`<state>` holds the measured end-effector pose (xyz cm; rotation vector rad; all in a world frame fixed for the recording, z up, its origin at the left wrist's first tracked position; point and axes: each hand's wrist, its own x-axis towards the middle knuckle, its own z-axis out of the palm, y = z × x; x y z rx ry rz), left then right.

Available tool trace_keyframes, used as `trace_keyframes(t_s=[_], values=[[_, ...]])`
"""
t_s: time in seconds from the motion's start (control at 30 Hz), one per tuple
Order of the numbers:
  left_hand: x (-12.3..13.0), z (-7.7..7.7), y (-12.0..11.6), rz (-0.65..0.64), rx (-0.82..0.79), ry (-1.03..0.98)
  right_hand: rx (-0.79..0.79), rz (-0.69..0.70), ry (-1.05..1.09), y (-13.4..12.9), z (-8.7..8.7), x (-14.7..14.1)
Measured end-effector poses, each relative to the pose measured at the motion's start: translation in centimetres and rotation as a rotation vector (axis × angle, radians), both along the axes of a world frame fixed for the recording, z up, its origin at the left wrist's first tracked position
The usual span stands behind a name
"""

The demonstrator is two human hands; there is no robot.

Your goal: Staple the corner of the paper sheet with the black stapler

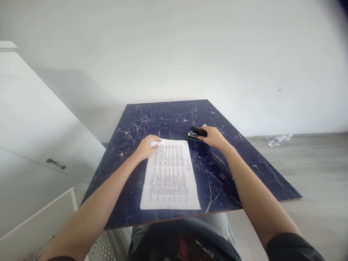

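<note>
A printed white paper (171, 177) lies on the dark blue marbled table (160, 119), turned sideways to me. My left hand (148, 148) grips its far left corner, thumb on top and the fingers at the far edge. Just past the far right corner of the paper, my right hand (212, 137) is closed around the back end of a black stapler (194, 133). The stapler's jaws are apart and point left toward the paper. A small pale object (204, 125) shows beside my right hand; I cannot make out what it is.
Behind the table rises a white wall (190, 50). A white cabinet (43, 119) with a dark handle (56, 164) stands at the left, above a perforated white container (102, 250). Crumpled clear plastic (280, 140) lies on the floor at the right.
</note>
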<state>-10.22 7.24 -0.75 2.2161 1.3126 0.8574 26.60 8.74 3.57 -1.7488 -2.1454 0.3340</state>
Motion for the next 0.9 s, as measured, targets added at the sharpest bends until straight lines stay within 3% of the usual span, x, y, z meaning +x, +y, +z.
trace_keyframes(t_s=[0.1, 0.2, 0.43, 0.53, 0.63, 0.7, 0.77, 0.83, 0.9], values=[[0.5, -0.4, -0.3, 0.018, 0.078, 0.087, -0.022, 0.038, 0.068, -0.8, 0.3, -1.9], [0.7, -0.6, -0.6, -0.009, 0.119, 0.141, -0.091, 0.161, 0.113, -1.8, 0.2, -4.4], [-0.2, -0.7, -0.1, 0.001, 0.109, 0.175, -0.025, 0.439, 0.138, -3.7, -1.2, -8.9], [-0.2, 0.4, -0.3, 0.047, 0.108, 0.12, -0.026, 0.49, 0.154, -3.8, -1.4, -9.1], [1.0, 2.8, -1.7, 0.107, 0.215, 0.027, -0.032, 0.515, 0.168, -3.6, -1.6, -9.2], [2.7, 4.8, -3.6, 0.032, 0.267, -0.021, -0.031, 0.503, 0.176, -3.5, -1.8, -9.4], [5.2, 6.2, -6.6, -0.123, 0.276, -0.036, -0.023, 0.49, 0.188, -3.5, -2.1, -10.1], [8.0, 6.4, -10.5, -0.37, 0.347, 0.001, -0.011, 0.502, 0.198, -3.4, -2.4, -11.1], [10.6, 5.3, -14.8, -0.628, 0.472, 0.108, 0.01, 0.525, 0.209, -3.2, -2.7, -12.3]])
